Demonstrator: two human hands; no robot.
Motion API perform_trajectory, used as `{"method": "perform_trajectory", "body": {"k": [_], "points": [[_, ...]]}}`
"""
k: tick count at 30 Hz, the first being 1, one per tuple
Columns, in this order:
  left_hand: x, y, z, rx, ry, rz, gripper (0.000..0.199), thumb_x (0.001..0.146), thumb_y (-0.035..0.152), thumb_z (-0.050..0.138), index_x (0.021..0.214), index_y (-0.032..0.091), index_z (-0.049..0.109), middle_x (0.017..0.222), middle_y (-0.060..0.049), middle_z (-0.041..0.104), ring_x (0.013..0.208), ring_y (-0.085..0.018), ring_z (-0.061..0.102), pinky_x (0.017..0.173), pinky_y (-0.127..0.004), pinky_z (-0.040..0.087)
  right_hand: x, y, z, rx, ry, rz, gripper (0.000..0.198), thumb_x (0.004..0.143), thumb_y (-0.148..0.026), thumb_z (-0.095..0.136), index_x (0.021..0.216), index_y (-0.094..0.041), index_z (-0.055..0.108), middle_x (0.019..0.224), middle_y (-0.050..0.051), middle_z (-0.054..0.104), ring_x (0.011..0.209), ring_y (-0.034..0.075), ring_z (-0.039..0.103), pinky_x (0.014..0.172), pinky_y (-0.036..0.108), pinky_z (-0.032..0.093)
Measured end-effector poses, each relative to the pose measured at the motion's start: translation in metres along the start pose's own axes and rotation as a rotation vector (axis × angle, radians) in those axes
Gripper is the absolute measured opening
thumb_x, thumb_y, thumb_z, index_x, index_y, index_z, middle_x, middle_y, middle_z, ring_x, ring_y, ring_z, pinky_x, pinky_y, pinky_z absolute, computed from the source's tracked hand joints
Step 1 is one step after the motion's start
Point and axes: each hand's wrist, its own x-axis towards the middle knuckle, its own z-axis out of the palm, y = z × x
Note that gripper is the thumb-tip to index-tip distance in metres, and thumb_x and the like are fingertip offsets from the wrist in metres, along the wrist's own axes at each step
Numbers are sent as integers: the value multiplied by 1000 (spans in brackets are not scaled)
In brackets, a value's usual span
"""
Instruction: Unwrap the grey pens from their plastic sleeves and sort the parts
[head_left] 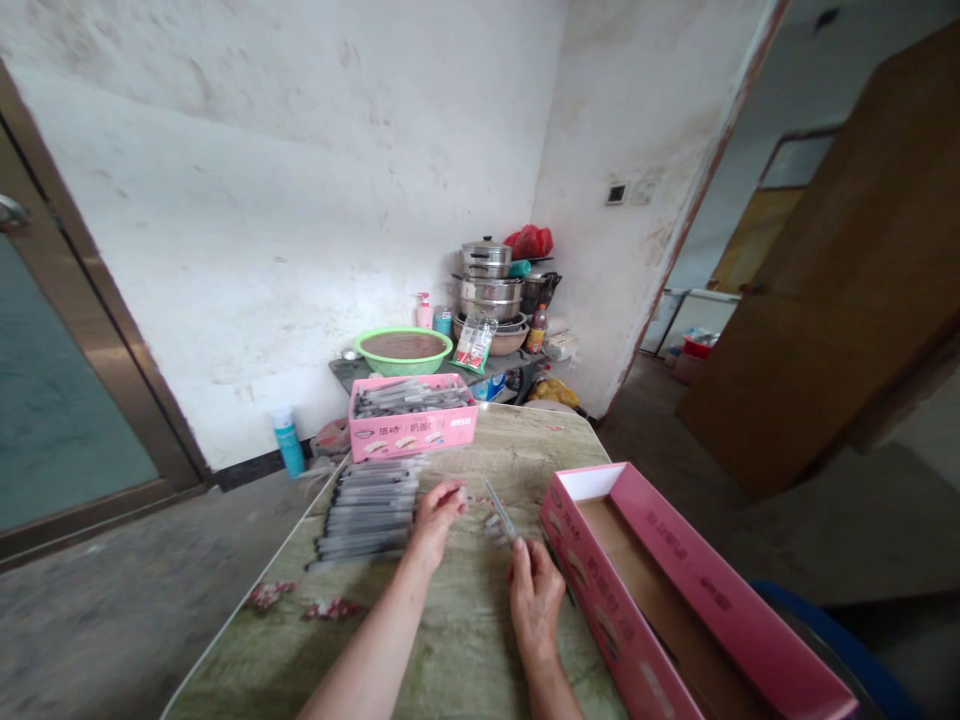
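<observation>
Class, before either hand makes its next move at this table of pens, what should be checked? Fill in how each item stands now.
1. Right hand holds a pen: ok.
2. Left hand has a firm grip: cannot tell; something small and pale seems to be at its fingertips.
3. Row of pens lies on the table: ok.
4. Far pink box stands upright with pens inside: ok.
5. Near pink box is open at the top: ok.

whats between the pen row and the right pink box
The left hand, small pale pieces and the right hand holding a pen, in the head view.
</observation>
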Motion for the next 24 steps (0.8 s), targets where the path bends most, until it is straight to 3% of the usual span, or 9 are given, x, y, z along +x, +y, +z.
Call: {"method": "perform_trajectory", "body": {"k": [2, 5, 9, 17, 24], "points": [[-1, 5, -5, -249, 47, -27, 36, 61, 34, 78, 90, 15, 67, 86, -5, 67, 80, -15, 63, 74, -27, 49, -3, 0, 0, 0, -45, -37, 39, 89, -46, 46, 61, -19, 50, 50, -4, 45, 47, 11, 42, 50, 21, 33], [-2, 12, -7, -395, 65, -48, 40, 58, 33, 82, 90, 16, 65, 86, -4, 67, 80, -13, 63, 75, -25, 49, -6, -1, 0, -7, -84, -67, 37, 89, -45, 48, 64, -18, 53, 52, -4, 45, 48, 11, 43, 49, 21, 33], [-4, 16, -5, -417, 63, -77, 42, 60, 34, 81, 94, 17, 63, 85, -3, 66, 75, -12, 63, 74, -27, 50, -9, -2, -1, -21, -104, -95, 34, 89, -42, 48, 66, -18, 55, 53, -3, 46, 47, 11, 44, 49, 21, 33], [-3, 14, -3, -420, 104, -2, 39, 61, 35, 79, 90, 16, 63, 83, -3, 66, 76, -12, 63, 79, -28, 49, -13, -9, -3, -24, -171, -141, 30, 90, -39, 49, 72, -17, 60, 55, -1, 52, 48, 12, 48, 50, 21, 36], [-7, 16, 1, -426, 88, -17, 37, 61, 34, 80, 88, 16, 64, 81, -3, 66, 77, -13, 63, 76, -26, 49, -13, -8, -2, -65, -149, -151, 31, 90, -41, 48, 75, -17, 62, 57, 0, 55, 49, 13, 51, 50, 22, 38]]}}
